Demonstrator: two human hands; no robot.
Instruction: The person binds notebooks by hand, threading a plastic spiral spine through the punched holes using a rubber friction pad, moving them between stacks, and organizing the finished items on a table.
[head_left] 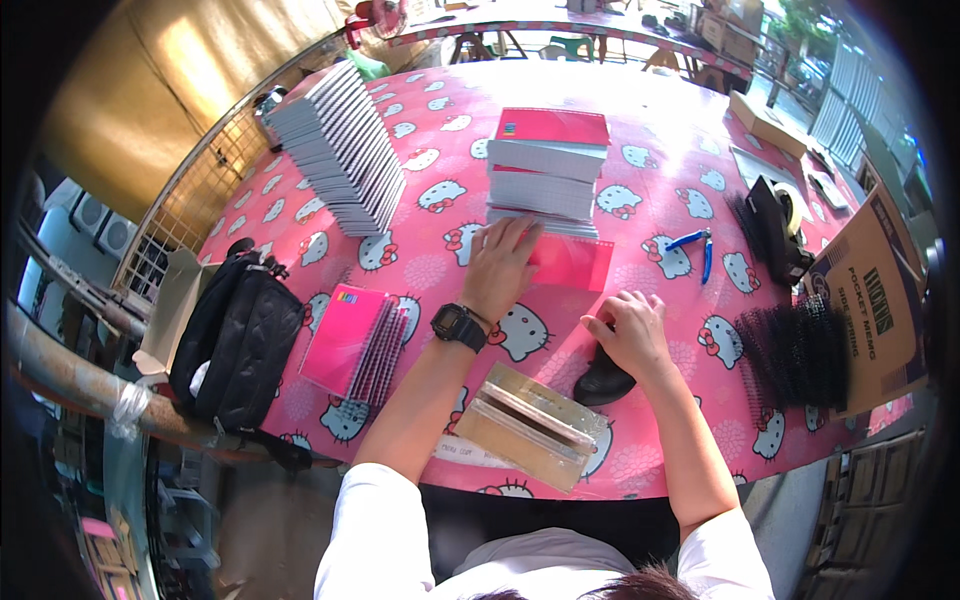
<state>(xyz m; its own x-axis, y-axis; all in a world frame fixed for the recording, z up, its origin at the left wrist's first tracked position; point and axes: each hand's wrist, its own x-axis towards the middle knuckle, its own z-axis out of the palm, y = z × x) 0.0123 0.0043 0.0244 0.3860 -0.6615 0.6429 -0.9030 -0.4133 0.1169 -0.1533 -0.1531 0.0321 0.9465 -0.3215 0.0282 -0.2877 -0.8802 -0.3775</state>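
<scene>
Just before the stack, the left hand is touching a pink cover, grip unclear. Probably light and bendy, the cover is inviting an edge hold. The right hand is hanging half-open.

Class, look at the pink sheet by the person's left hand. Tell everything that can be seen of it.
The pink sheet is bright, smooth-looking and roughly rectangular, perhaps card or plastic. It lies about flat on the patterned tablecloth, just on the near side of the stack of white pages. The left hand covers its left part, fingers bent; whether they pinch it is hidden. The right hand is nearer the person, apart from it. Its thickness cannot be told.
</scene>
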